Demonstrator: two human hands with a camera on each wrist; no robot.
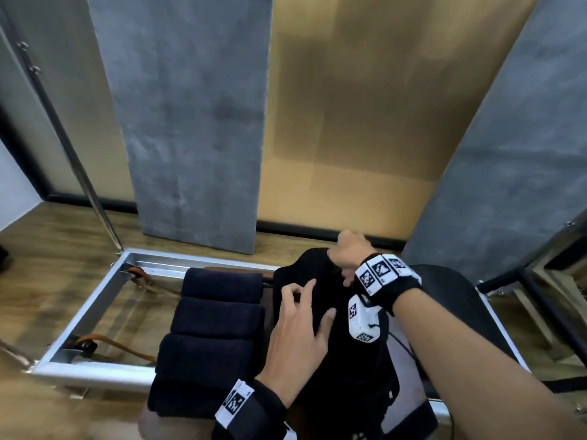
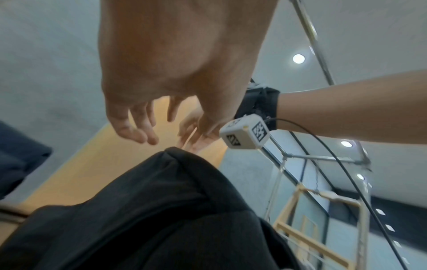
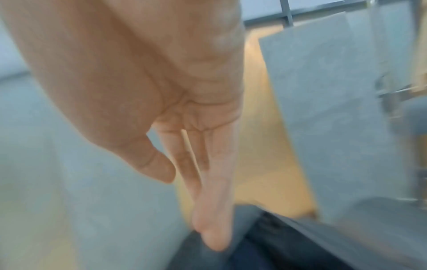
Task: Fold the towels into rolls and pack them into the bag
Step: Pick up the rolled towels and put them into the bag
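The left hand (image 1: 298, 338) hovers over the black bag (image 1: 333, 360), its grip loose, fingers spread, holding nothing. The right hand (image 1: 349, 252), fingers straight, touches the bag's top edge. Four rolled dark towels (image 1: 216, 315) lie just beside the bag.

rolled towels (image 1: 216, 315) left of bag (image 1: 346, 360)

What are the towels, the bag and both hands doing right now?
Rolled towels: dark blue, lined up side by side left of the bag, not packed yet.
Black bag: upright on the table; whether it is open cannot be told.
Left hand: fingers spread, holding nothing, over the bag's front.
Right hand: at the bag's top edge; grip unclear.
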